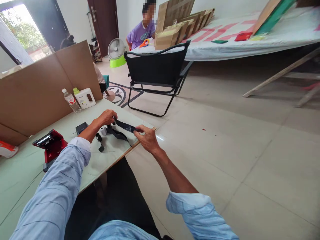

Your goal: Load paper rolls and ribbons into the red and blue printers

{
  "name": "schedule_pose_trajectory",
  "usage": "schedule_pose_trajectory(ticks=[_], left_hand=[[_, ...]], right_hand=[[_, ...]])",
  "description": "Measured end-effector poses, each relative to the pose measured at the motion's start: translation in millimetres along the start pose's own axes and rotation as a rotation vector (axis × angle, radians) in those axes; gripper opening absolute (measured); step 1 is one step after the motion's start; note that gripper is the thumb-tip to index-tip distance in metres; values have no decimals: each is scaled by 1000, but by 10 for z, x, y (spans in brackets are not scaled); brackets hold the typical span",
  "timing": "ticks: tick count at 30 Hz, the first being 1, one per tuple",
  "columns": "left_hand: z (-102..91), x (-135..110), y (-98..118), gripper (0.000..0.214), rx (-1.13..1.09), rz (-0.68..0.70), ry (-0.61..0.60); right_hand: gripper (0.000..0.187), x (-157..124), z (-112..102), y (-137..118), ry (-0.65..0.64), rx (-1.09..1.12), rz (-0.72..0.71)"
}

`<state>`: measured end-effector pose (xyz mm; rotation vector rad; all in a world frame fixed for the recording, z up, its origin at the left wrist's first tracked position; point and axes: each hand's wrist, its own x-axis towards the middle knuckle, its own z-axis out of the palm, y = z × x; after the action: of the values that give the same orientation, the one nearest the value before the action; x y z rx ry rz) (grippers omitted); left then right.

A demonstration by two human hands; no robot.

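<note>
The person held a dark strip (125, 126) between both hands, above the bench (110, 158) and close to its near right corner. The left hand (107, 117) was closed on the strip's far end, over the bench, while the right hand (147, 137) pinched the other end between thumb and fingers, right at that corner. The strip ran fairly straight from one hand to the other, with pale marks on its surface toward the right hand. Below it a second dark strip (117, 134) lay bent on the bench, its tip pointing at the near edge. Beside that strip, just under the left forearm, stood a white roll (102, 131), with a black-and-white spool (98, 136) next to it and a small dark piece (101, 148) nearer the near edge. A dark box (81, 128) sat on the other side of the forearm, partly hidden by it. Farther left, a red case (54, 146) rested with its lid raised. Toward the far right corner, a clear bottle (71, 100) and a white jug (85, 98) with a green cap stood side by side, in front of a brown board (50, 86) that rose along the far edge. Past the right edge, a black chair (157, 68) stood on the tiled floor (225, 133).
</note>
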<state>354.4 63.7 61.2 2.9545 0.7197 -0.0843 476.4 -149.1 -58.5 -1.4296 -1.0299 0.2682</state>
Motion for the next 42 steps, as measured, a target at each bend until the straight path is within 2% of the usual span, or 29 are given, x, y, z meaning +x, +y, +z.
schedule_pose_trajectory(ticks=[5, 9, 12, 17, 20, 25, 30, 34, 38, 42], left_hand=[[40, -38, -47, 45, 6, 25, -144], [33, -106, -23, 44, 1, 25, -184], [-23, -197, -44, 47, -58, 0, -116], [-216, -486, -223, 48, -103, -130, 27], [-245, -688, -287, 42, -104, -176, 32], [-32, -885, -219, 38, -80, -225, -17], [177, -926, -165, 33, -67, -276, 58], [150, -988, -158, 30, -63, -264, 86], [29, -1072, -124, 33, -88, -208, 145], [-102, -1139, -89, 36, -156, -152, 155]], right_hand=[[17, -174, 67, 107, -61, -110, -41], [16, -266, 106, 105, -121, -175, -119], [16, -300, 103, 88, -147, -194, -168], [18, -316, 80, 70, -141, -206, -193], [19, -323, 90, 58, -137, -202, -193], [21, -348, 120, 13, -130, -190, -190], [22, -375, 96, -50, -128, -179, -172], [23, -401, 78, -74, -117, -156, -169], [26, -441, 104, -78, -97, -138, -170], [29, -464, 129, -128, -76, -104, -166]])
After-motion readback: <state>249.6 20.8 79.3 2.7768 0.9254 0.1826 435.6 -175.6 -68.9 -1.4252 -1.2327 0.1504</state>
